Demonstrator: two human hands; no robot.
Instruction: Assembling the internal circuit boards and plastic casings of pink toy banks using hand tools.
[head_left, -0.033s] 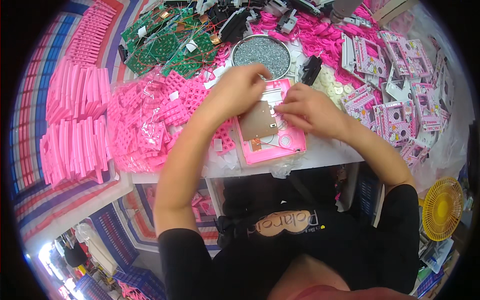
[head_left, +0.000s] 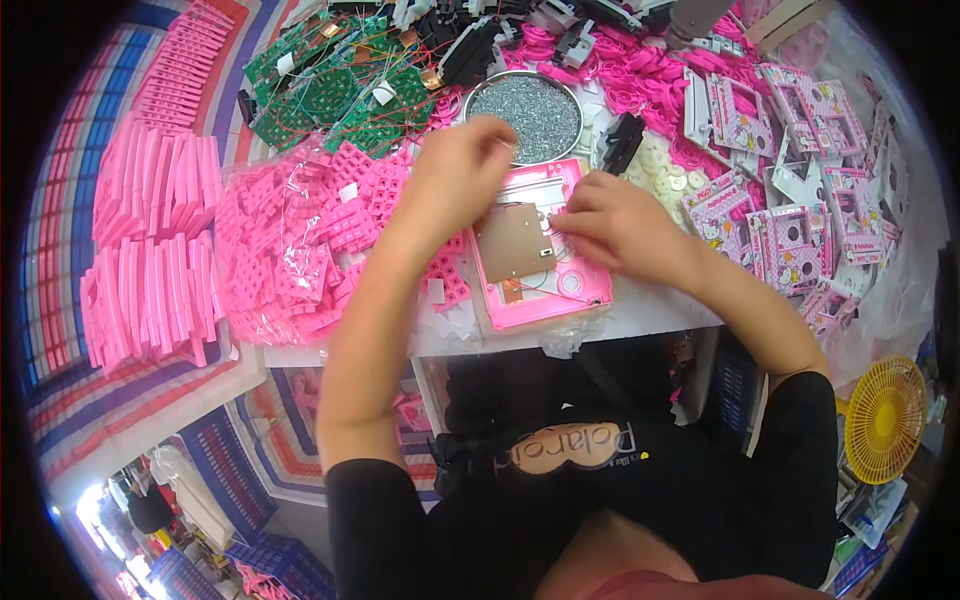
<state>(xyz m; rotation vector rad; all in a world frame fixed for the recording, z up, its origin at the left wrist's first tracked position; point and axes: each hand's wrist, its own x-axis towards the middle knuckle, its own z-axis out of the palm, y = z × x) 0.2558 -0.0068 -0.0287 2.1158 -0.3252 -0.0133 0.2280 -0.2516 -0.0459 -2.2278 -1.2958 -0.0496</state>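
Change: the left hand point(head_left: 460, 170) sits farther toward 10 o'clock than in the earlier frame; the right hand point(head_left: 632, 225) looks almost unmoved.
Left hand: fingers curled inward, tips over the bowl's 7 o'clock edge; whether they grip anything, I cannot tell.
Right hand: fingers bent and close together at the case's 2 o'clock side; a grip cannot be told.
Pink rectangular plastic case point(head_left: 510, 314): lies between the 2 hands, holding 1 brown rectangular board point(head_left: 514, 245).
Round metal-rimmed bowl point(head_left: 522, 73): at the case's 12 o'clock, full of small silver metal screws point(head_left: 545, 115).
Clear plastic bag point(head_left: 303, 178): at 9 o'clock, with pink grid-shaped plastic pieces point(head_left: 350, 226).
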